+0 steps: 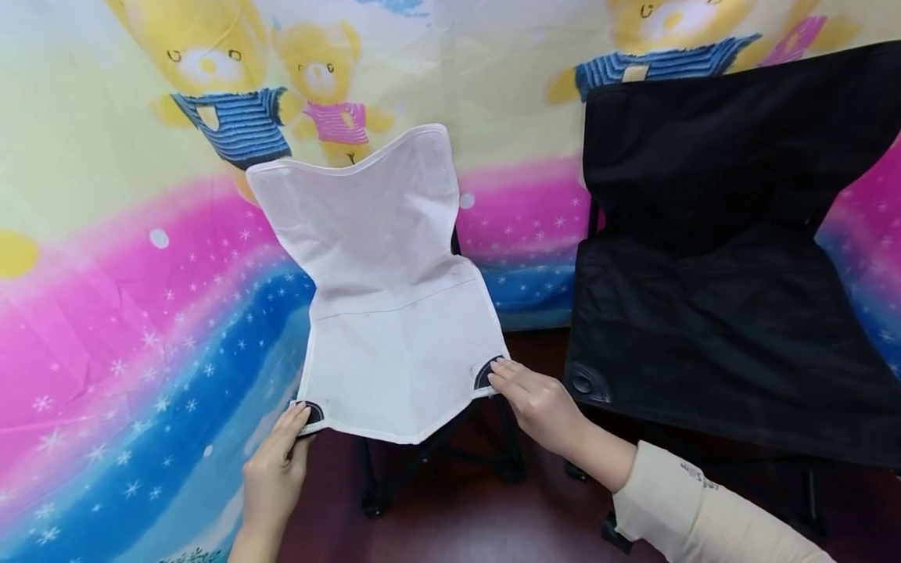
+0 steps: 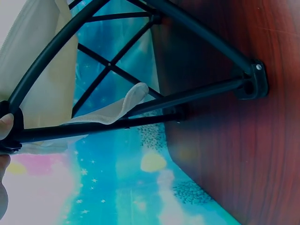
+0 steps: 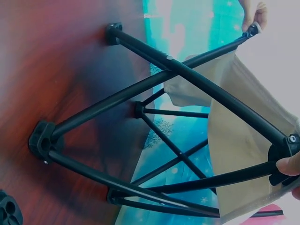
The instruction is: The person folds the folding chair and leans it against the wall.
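Observation:
A white folding camp chair (image 1: 390, 344) stands unfolded, its fabric seat and back spread over a black tube frame (image 3: 206, 84). At its front left corner, my left hand (image 1: 278, 465) grips the black corner patch (image 1: 314, 412), fingers on top. My right hand (image 1: 542, 407) pinches the front right corner, fingers over the other black patch (image 1: 486, 374). From beneath, the right wrist view shows the right thumb (image 3: 289, 164) against the black corner joint. Only fingertips of the left hand (image 2: 5, 126) show at the edge of the left wrist view.
A larger black folding chair (image 1: 711, 313) stands close on the right. Behind both hangs a cartoon bear backdrop (image 1: 232, 125), which runs down along the left side. The chair feet (image 1: 373, 500) rest on a dark reddish wood-grain surface (image 1: 450, 524).

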`<move>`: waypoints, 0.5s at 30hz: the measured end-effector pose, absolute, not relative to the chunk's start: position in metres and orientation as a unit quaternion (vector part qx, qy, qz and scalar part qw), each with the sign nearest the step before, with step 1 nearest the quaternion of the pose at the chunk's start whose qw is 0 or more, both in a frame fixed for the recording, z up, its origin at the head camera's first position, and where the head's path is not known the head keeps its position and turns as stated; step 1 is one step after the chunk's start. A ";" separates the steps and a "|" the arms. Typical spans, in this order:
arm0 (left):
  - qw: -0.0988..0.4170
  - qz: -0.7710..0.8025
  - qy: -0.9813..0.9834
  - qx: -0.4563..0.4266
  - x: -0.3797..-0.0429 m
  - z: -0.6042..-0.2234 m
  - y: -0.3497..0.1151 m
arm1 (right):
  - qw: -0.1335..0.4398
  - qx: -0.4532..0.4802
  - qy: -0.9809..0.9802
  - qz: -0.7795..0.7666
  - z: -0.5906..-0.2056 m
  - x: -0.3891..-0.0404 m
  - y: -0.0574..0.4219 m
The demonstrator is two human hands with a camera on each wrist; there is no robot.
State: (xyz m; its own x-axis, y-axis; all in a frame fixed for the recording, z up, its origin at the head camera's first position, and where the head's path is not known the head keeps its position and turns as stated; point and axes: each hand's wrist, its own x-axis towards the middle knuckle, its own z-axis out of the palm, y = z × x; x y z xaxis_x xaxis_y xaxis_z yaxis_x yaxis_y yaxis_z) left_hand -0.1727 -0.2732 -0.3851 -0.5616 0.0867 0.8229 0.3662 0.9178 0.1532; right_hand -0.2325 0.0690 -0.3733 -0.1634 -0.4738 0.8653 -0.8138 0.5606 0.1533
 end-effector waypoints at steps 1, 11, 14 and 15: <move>0.455 -0.153 -0.867 -0.132 -0.174 -0.384 -0.272 | 0.480 0.435 -0.741 0.177 -0.372 -0.233 0.069; 0.477 -0.157 -0.853 -0.141 -0.178 -0.376 -0.262 | 0.481 0.448 -0.735 0.167 -0.363 -0.234 0.069; 0.483 -0.165 -0.848 -0.144 -0.179 -0.374 -0.260 | 0.482 0.450 -0.733 0.166 -0.361 -0.235 0.068; 0.483 -0.164 -0.848 -0.142 -0.179 -0.374 -0.259 | 0.480 0.452 -0.733 0.167 -0.361 -0.235 0.068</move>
State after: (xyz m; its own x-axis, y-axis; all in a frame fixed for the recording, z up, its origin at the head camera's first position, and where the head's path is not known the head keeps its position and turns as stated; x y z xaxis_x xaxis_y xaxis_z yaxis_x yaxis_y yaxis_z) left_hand -0.1793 -0.2592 -0.3735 -0.4921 0.0826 0.8666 0.4001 0.9055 0.1409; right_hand -0.2349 0.0679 -0.3607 -0.1313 -0.5020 0.8549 -0.8226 0.5365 0.1887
